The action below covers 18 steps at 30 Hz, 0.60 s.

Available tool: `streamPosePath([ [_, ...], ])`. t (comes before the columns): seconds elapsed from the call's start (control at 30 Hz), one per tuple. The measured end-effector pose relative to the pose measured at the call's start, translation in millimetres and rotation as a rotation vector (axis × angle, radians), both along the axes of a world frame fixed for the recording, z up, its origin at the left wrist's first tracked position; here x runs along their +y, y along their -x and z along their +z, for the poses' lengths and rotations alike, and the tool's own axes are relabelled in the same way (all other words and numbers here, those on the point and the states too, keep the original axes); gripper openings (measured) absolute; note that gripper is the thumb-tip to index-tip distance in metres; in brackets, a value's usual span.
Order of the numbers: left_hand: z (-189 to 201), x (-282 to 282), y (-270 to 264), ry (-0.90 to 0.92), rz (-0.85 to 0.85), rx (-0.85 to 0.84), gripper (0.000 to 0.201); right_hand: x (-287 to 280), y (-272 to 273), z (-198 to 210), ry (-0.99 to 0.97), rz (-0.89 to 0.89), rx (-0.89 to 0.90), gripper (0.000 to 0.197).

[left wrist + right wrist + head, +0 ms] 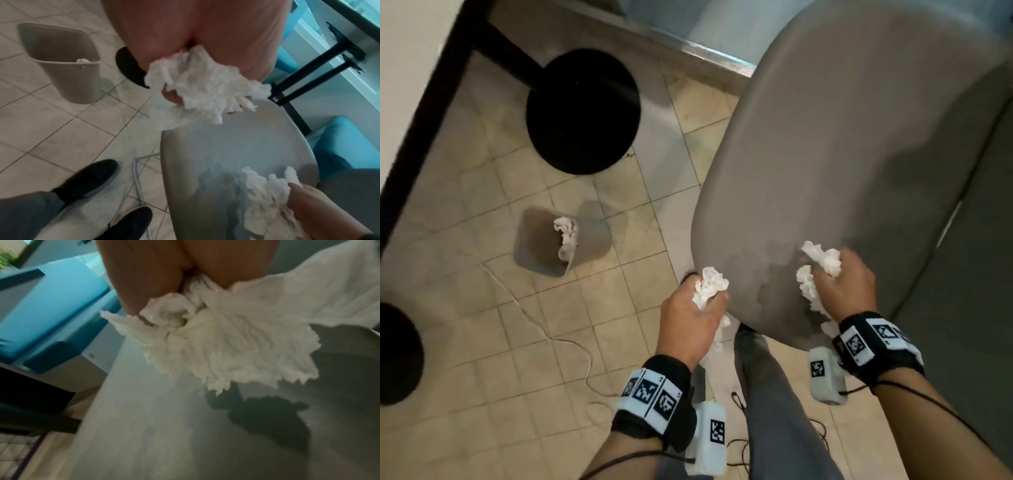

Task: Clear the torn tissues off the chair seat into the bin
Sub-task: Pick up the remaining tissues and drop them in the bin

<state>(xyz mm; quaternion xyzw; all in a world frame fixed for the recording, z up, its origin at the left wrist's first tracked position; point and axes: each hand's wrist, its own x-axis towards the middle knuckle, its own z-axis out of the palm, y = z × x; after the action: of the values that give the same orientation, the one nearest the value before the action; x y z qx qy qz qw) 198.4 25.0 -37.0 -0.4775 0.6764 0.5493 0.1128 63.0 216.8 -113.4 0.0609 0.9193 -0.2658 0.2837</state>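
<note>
My left hand (697,310) grips a wad of torn white tissue (709,285) at the near left edge of the grey chair seat (842,164). The same wad (205,87) fills the left wrist view, bunched in the fingers just past the seat's rim. My right hand (840,284) holds another bunch of tissue (822,262) just above the seat's near part; its shreds (226,344) hang over the seat (164,426) in the right wrist view. A small beige bin (558,240) stands on the floor to the left with crumpled tissue (566,236) inside.
A black round table base (583,109) stands beyond the bin, and another dark base (395,353) lies at the left edge. A thin white cable (571,342) trails over the tiled floor. My grey trouser leg (774,394) and black shoes (88,180) stand by the chair. Blue seating (349,146) lies behind.
</note>
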Motion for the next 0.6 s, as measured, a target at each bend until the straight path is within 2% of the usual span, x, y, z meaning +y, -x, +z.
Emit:
streamPosePath([
  [0.1,7,-15,-25,-0.051,0.1,0.008,0.005,-16,-19,29,0.061,0.005,-0.023,0.006],
  [0.2,10,-35,-55,-0.082,0.231,0.027,0.008,-49,-46,48,0.108,0.093,-0.056,0.016],
  [0.33,8,-71,-107,-0.073,0.281,0.042,0.014,-115,-88,66,0.146,0.224,-0.104,0.027],
  [0.47,10,-117,-169,-0.089,0.396,0.108,0.022,-192,-140,75,0.161,0.276,-0.202,0.037],
  [0.6,2,-176,-243,-0.111,0.463,0.074,0.048,-276,-202,76,0.138,0.401,-0.201,0.049],
])
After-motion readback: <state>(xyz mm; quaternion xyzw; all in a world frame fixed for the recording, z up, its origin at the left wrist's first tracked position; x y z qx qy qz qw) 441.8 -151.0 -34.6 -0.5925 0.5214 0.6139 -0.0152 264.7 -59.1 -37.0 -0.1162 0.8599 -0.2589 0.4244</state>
